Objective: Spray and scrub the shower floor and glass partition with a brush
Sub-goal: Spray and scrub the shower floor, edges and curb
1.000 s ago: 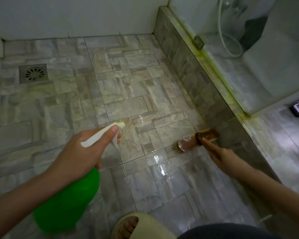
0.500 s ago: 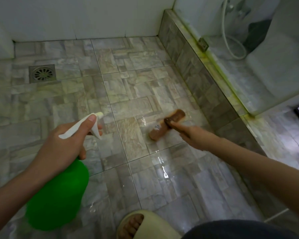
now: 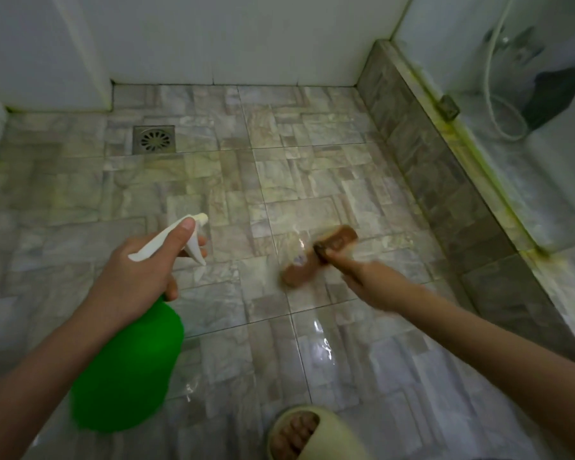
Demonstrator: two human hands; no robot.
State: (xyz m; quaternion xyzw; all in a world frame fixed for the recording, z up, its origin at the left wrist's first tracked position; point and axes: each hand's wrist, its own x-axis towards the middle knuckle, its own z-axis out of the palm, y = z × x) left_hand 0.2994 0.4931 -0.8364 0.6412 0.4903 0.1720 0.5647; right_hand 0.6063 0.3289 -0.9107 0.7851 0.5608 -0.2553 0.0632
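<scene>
Brush (image 3: 319,257), brown, blurred, pressed flat on the shower floor (image 3: 279,180), well to the right of the drain (image 3: 153,139) and nearer the camera. Right hand (image 3: 367,280) clamped on the brush's near end, fingers wrapped round it, arm reaching in from the lower right. Left hand (image 3: 140,277) closed round the neck of a green spray bottle (image 3: 127,370), forefinger laid along the white spray head (image 3: 176,242), nozzle aimed toward the floor between drain and brush. Bottle held above the floor, nearer than the drain and slightly to its left.

Slipper (image 3: 309,433), pale yellow with toes showing, at the bottom edge, nearer than the brush and well apart from it. Nothing lying between brush and drain.

Low tiled kerb (image 3: 445,194) running along the right side, far from the drain, topped with a strip stained yellow-green. Glass partition (image 3: 512,94) rising from that kerb; small metal bracket (image 3: 448,107) at its foot. White hose (image 3: 498,104) looped behind the glass, with a dark shape beside it too dim to identify.

Floor of mottled grey-beige stone-pattern tiles, wet and shining around the brush and toward the slipper. White walls (image 3: 233,38) meeting the floor just beyond the drain.

No legible writing on bottle or brush.
</scene>
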